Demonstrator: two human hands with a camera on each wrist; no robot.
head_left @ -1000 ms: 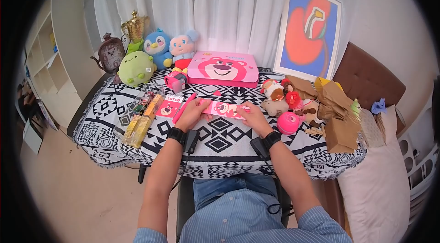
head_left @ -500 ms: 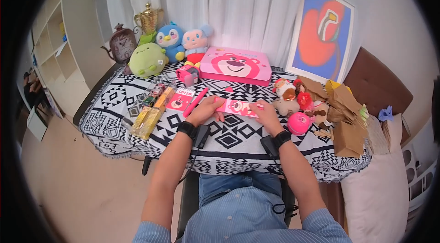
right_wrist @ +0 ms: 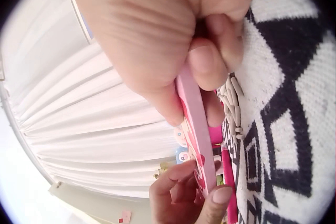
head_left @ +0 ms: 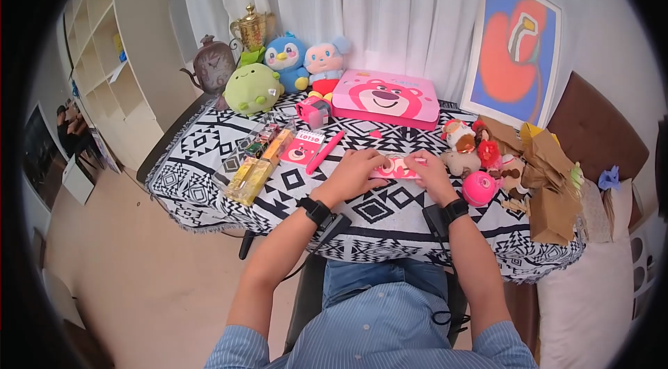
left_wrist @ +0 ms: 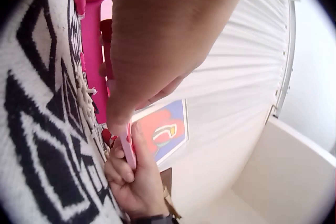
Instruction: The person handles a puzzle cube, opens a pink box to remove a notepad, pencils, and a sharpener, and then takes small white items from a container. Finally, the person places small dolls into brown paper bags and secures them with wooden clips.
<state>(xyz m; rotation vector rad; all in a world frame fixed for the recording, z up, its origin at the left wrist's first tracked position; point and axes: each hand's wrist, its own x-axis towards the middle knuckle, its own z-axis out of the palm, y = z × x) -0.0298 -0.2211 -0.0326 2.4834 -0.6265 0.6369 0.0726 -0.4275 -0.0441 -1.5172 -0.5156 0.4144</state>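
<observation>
A flat pink bear-print box point(head_left: 395, 168) is held level just above the patterned cloth, one hand at each end. My left hand point(head_left: 356, 173) pinches its left end; my right hand point(head_left: 433, 175) grips the right end between thumb and fingers. From the right wrist view, the thin pale-pink edge of the box point(right_wrist: 197, 124) runs between the right hand point(right_wrist: 168, 40) and the left hand point(right_wrist: 181, 198). In the left wrist view the left hand point(left_wrist: 157, 40) hides much of the box, and the right hand point(left_wrist: 137, 182) holds its far end.
Left of the hands lie a pink pen point(head_left: 325, 152), a LOTSO notepad point(head_left: 302, 150) and yellow packs point(head_left: 249, 181). Behind stand a large pink bear box point(head_left: 387, 99) and plush toys point(head_left: 253, 89). At right are a pink ball point(head_left: 479, 189), small plushes and brown paper bags point(head_left: 553, 216).
The head view has turned left, so the scene sits further right. The hands are closer together, and less of the pink box shows between them.
</observation>
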